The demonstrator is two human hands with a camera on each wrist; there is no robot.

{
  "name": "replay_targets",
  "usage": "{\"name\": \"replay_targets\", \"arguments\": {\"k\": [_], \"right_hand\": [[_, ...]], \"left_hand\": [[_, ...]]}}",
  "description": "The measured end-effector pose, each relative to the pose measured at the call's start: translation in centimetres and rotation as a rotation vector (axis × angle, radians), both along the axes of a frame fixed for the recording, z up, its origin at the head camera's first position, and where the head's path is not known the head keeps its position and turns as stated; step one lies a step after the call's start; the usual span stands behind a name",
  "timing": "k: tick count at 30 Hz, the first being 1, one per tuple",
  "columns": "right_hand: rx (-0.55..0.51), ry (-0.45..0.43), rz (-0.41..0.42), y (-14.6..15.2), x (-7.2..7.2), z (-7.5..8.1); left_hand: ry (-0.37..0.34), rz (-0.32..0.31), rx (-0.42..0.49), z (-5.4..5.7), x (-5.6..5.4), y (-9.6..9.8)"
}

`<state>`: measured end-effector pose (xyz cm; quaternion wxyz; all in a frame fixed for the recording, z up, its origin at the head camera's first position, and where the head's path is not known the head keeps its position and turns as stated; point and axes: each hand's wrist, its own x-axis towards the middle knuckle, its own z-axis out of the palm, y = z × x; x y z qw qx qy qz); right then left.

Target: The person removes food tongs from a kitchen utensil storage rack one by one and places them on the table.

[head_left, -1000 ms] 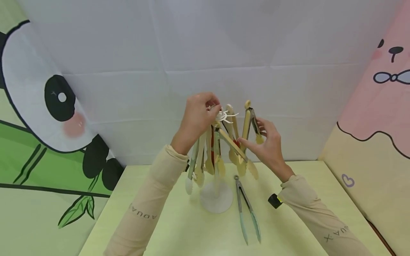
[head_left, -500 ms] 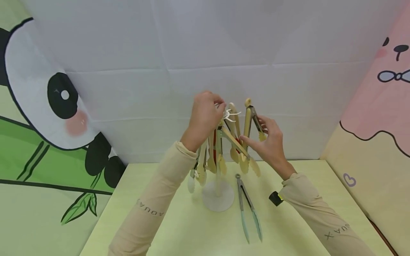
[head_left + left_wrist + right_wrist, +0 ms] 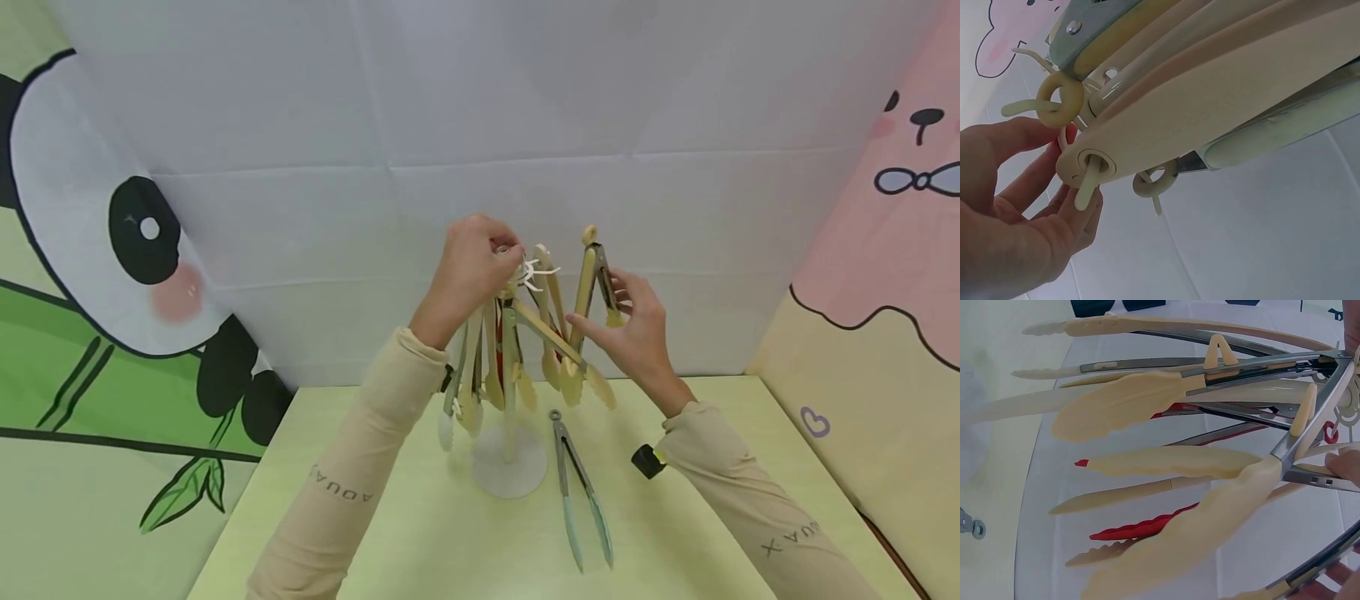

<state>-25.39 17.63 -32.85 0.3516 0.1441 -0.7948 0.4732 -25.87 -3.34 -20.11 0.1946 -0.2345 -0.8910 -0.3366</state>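
Note:
A white stand [image 3: 510, 471] with a round base carries several hanging tongs and other kitchen utensils. My left hand [image 3: 476, 265] grips the top of this stand, its fingers curled behind the white hooks [image 3: 531, 273]. In the left wrist view, a beige handle [image 3: 1172, 119] and a yellow ring [image 3: 1061, 100] hang on hooks beside those fingers. My right hand [image 3: 633, 329] holds a pair of yellow tongs [image 3: 585, 287] apart from the hooks at the right, thumb against one arm and fingers behind the other. Its ring end points up.
Green-tipped tongs [image 3: 573, 492] lie spread on the pale table [image 3: 675, 533], right of the stand's base. A black device [image 3: 648, 461] sits by my right sleeve. White sheeting [image 3: 285, 250] rises behind the table, with printed cartoon panels at both sides.
The yellow tongs have risen slightly and shifted a little right with my right hand. My left hand stays at the stand's top. The green-tipped tongs lie unmoved.

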Motion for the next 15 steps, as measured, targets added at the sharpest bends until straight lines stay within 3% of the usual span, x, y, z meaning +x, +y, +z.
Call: {"name": "replay_targets", "arguments": {"k": [8, 12, 15], "right_hand": [[-0.031, -0.027, 0.002, 0.26, -0.23, 0.19], [-0.032, -0.028, -0.01, 0.46, -0.37, 0.22], [-0.033, -0.022, -0.02, 0.57, -0.48, 0.23]], "left_hand": [[-0.05, -0.054, -0.059, 0.29, -0.29, -0.92], [-0.014, -0.052, -0.061, -0.04, -0.36, -0.9], [0.041, -0.005, -0.071, -0.43, -0.15, -0.51]]}}
